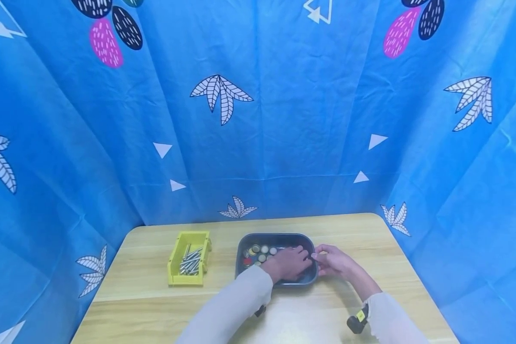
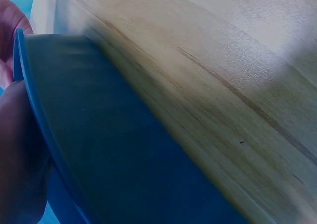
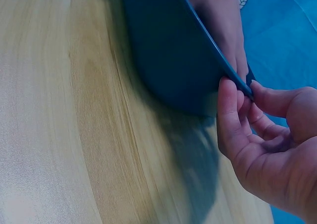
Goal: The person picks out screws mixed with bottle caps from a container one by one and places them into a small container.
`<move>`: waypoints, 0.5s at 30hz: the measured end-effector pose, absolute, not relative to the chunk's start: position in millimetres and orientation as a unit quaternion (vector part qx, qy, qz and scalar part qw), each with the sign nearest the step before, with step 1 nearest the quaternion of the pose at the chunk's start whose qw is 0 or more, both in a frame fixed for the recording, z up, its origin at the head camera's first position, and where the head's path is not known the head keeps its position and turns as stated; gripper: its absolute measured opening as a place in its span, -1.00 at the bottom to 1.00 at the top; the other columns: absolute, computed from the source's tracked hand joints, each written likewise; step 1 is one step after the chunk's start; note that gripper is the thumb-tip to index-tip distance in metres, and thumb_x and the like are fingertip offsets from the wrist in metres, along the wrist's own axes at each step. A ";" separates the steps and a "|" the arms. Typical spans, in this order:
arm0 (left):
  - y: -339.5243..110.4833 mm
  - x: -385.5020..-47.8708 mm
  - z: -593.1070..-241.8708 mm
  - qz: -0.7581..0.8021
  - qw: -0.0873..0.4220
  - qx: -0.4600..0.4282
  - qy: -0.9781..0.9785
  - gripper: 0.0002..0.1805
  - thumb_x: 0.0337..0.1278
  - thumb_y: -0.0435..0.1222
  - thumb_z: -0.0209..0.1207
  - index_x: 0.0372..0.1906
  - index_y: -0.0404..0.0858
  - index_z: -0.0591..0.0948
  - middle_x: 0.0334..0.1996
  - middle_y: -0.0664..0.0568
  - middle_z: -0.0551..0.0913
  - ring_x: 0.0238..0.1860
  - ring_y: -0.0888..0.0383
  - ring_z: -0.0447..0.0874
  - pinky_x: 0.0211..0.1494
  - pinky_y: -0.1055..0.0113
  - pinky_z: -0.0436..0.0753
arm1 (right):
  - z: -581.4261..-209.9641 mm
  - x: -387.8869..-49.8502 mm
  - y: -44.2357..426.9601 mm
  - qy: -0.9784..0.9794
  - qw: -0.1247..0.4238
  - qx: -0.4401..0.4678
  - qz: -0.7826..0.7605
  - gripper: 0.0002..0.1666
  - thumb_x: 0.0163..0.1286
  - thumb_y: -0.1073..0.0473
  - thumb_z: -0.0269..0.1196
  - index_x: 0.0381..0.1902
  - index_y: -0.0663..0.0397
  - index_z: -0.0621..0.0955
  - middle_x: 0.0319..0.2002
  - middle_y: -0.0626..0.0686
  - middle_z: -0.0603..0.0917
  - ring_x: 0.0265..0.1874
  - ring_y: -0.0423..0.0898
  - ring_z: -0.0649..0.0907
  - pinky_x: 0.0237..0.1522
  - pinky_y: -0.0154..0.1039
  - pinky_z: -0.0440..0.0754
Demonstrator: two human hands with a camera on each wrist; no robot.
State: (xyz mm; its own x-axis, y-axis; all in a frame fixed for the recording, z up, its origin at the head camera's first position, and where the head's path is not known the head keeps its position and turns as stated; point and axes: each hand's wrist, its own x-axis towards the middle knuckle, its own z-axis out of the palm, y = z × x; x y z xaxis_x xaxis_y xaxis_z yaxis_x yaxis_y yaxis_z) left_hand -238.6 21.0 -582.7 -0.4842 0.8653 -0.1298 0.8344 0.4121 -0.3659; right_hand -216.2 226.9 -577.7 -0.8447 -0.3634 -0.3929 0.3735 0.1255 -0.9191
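Note:
A dark rectangular tray (image 1: 258,236) sits on the table, and several small round pieces like bottle caps (image 1: 264,249) lie in its left part. They are mostly pale, with a red one among them. My left hand (image 1: 290,263) reaches down inside the tray's right part. Its fingertips are hidden, so what it holds there cannot be made out. At the tray's right end my right hand (image 1: 334,262) pinches the rim between thumb and fingers, plainly seen in the right wrist view. The left wrist view mostly shows the tray's outer wall (image 2: 114,135).
Left of the tray stands a yellow bin (image 1: 173,267) with several shiny metal rods (image 1: 191,263) in it. Both rest on a wooden table (image 1: 133,286). A blue patterned curtain (image 1: 262,143) hangs behind the table and along both sides.

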 end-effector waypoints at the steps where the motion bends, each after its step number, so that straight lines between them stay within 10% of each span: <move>1: 21.6 -238.4 -582.4 0.198 0.039 -0.506 -0.839 -0.61 0.47 0.06 0.08 0.29 0.15 0.53 0.15 0.22 0.63 0.18 0.25 0.56 0.22 0.43 0.67 | -577.8 -216.2 226.9 0.697 0.278 0.005 -0.661 -0.76 0.56 0.24 0.12 0.07 0.27 0.44 -0.25 0.07 0.70 -0.27 -0.08 0.74 -0.19 -0.23 0.79; 15: 23.9 -239.3 -584.7 0.187 0.020 -0.504 -0.843 -0.67 0.52 -0.16 0.09 0.26 0.18 0.53 0.16 0.22 0.63 0.15 0.27 0.57 0.10 0.42 0.71 | -577.7 -215.9 226.5 0.700 0.275 0.007 -0.659 -0.78 0.57 0.23 0.11 0.05 0.27 0.45 -0.25 0.05 0.68 -0.30 -0.09 0.73 -0.23 -0.27 0.77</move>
